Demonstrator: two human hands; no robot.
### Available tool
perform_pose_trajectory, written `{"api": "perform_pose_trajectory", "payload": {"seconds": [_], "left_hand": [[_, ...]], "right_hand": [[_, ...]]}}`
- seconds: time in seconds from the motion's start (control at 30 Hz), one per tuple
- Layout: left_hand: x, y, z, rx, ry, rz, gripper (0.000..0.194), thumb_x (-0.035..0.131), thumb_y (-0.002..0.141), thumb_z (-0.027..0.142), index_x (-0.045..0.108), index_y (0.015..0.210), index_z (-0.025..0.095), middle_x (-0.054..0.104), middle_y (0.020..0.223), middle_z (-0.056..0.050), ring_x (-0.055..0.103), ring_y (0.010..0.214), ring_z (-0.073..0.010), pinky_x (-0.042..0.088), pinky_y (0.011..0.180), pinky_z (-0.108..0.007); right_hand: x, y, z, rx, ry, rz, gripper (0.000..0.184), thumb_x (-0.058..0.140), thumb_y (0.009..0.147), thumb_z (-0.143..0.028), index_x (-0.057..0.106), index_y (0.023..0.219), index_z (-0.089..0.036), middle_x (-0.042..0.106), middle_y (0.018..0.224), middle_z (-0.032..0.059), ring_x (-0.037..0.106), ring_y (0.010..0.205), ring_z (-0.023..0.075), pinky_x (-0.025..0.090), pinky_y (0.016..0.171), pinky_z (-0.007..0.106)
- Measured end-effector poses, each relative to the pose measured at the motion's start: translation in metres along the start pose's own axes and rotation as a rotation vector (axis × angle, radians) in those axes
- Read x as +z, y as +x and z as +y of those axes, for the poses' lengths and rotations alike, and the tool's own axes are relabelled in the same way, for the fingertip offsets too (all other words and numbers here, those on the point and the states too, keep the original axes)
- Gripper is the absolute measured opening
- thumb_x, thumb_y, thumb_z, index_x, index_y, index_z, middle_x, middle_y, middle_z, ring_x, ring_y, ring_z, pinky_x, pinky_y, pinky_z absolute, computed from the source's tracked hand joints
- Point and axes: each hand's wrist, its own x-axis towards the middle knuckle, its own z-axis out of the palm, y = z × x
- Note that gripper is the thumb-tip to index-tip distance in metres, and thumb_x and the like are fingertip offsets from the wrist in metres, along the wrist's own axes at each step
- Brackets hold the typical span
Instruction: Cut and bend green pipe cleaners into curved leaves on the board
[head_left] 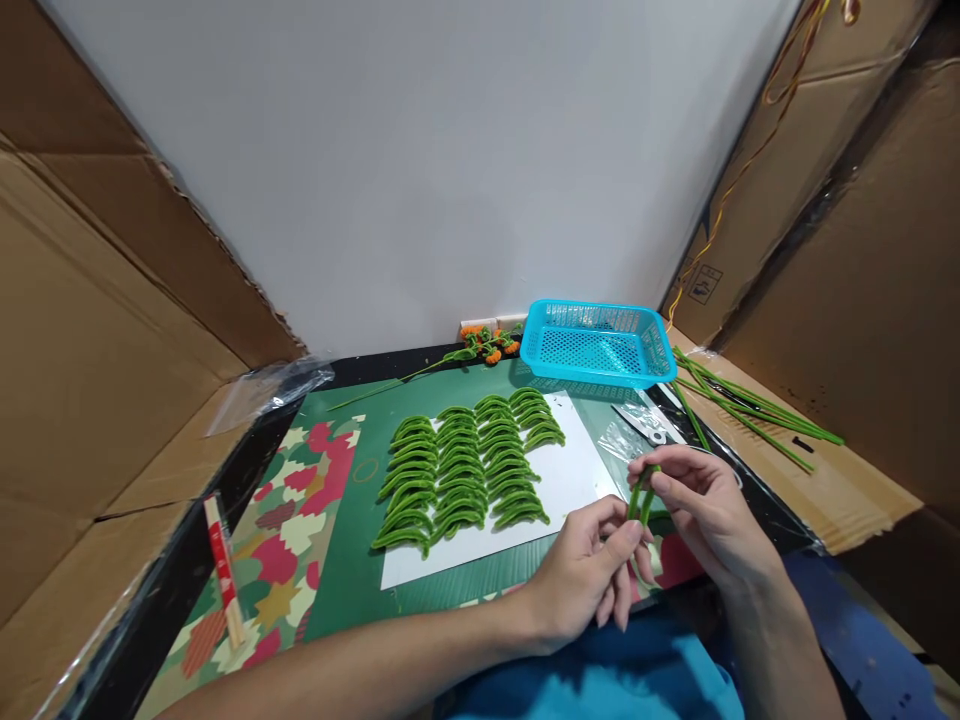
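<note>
A slim, bent green fuzzy piece (647, 498) is between the two hands, above the near right part of the green mat (337, 540). The right hand (709, 510) pinches its upper, far end between thumb and forefinger, with the bend right at the fingertips. The left hand (581, 575) is closed on the lower, near end between thumb and fingers, its other fingers curled loosely beneath. The two strands of the piece run down side by side from one grip to the other; how far they continue behind the left fingers cannot be told.

To the left of the hands, curved green pieces (459, 465) lie in four columns on a white sheet (574, 480), the rightmost column shorter and kept to the far side. Beyond the hands are scissors (636, 418), partly among clear plastic, and farther off a blue basket (600, 378). Green stems (757, 405) lie at the far right on cardboard. Orange flowers (493, 356) rest left of the basket, and a red-and-white wrapped pair of chopsticks (220, 560) lies at the near left.
</note>
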Motion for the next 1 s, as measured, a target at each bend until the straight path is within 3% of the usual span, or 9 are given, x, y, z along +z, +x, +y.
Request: {"api": "perform_pose_trajectory", "payload": {"seconds": [0.27, 0.5, 0.67, 1.0], "left_hand": [[0.0005, -0.0008, 0.0054, -0.024, 0.014, -0.044, 0.052, 0.056, 0.101, 0.064, 0.062, 0.102, 0.013, 0.066, 0.078, -0.002, 0.054, 0.038, -0.004, 0.032, 0.032, -0.014], [-0.0011, 0.0012, 0.0024, 0.019, -0.02, -0.022, 0.047, 0.062, 0.099, 0.063, 0.048, 0.109, 0.019, 0.067, 0.078, 0.001, 0.056, 0.036, -0.0059, 0.034, 0.03, -0.013], [-0.0002, 0.0017, 0.0043, 0.006, -0.013, -0.017, 0.047, 0.064, 0.098, 0.063, 0.046, 0.104, 0.02, 0.067, 0.076, 0.002, 0.055, 0.036, -0.0057, 0.033, 0.03, -0.013], [-0.0009, 0.0026, 0.0017, -0.021, -0.003, -0.026, 0.045, 0.063, 0.099, 0.062, 0.05, 0.097, 0.018, 0.066, 0.069, 0.002, 0.054, 0.036, -0.0061, 0.032, 0.03, -0.013]], "right_hand": [[0.0024, 0.002, -0.0004, 0.032, 0.053, 0.021, 0.023, 0.097, 0.073, -0.035, 0.085, 0.089, -0.023, 0.084, 0.084, 0.0066, 0.078, 0.072, 0.0187, 0.063, 0.067, 0.026], [0.003, 0.0017, 0.0002, 0.066, 0.089, 0.015, 0.025, 0.098, 0.071, -0.035, 0.085, 0.088, -0.023, 0.083, 0.081, 0.0061, 0.077, 0.07, 0.0177, 0.063, 0.067, 0.025], [0.0018, 0.0005, -0.0035, 0.084, 0.12, 0.025, 0.026, 0.099, 0.07, -0.036, 0.086, 0.088, -0.023, 0.083, 0.085, 0.0056, 0.076, 0.073, 0.0149, 0.061, 0.07, 0.02], [0.0052, 0.0022, -0.0018, 0.077, 0.082, 0.046, 0.026, 0.101, 0.066, -0.034, 0.086, 0.085, -0.023, 0.084, 0.084, 0.0067, 0.076, 0.072, 0.0157, 0.062, 0.071, 0.021]]}}
